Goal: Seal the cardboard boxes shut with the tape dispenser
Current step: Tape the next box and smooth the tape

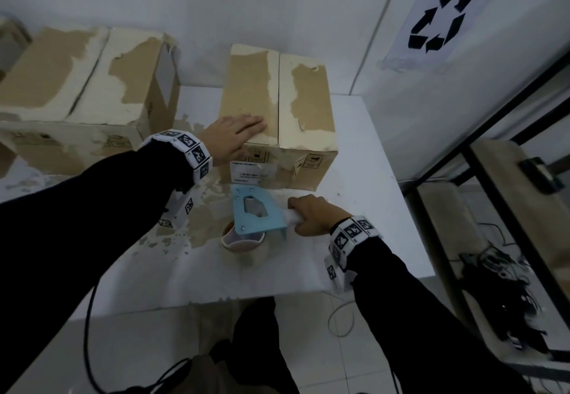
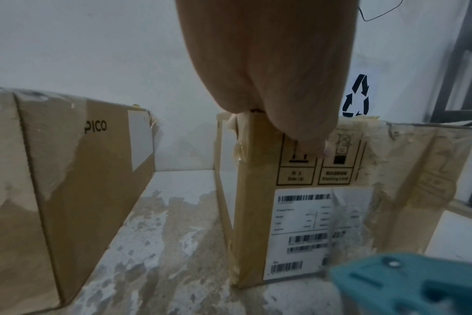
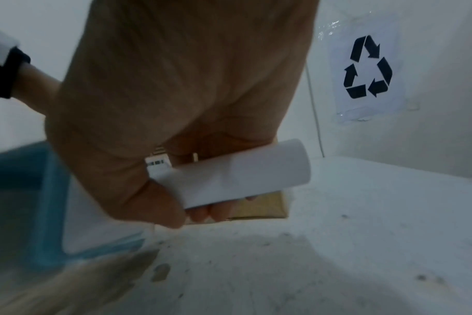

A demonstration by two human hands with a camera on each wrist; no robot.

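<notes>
Grip on the dispenser handle, before taping

Right hand (image 1: 311, 215) is curling round the white handle (image 3: 237, 172) of the tape dispenser (image 1: 257, 215), which is resting on the table (image 1: 385, 208) just short of the cardboard box (image 1: 305, 100). Beyond it, the left hand (image 1: 233, 134) is lying flat on the closed flaps. Judged step: pickup. Next, the dispenser is needing a lift to the unsealed centre seam.
</notes>
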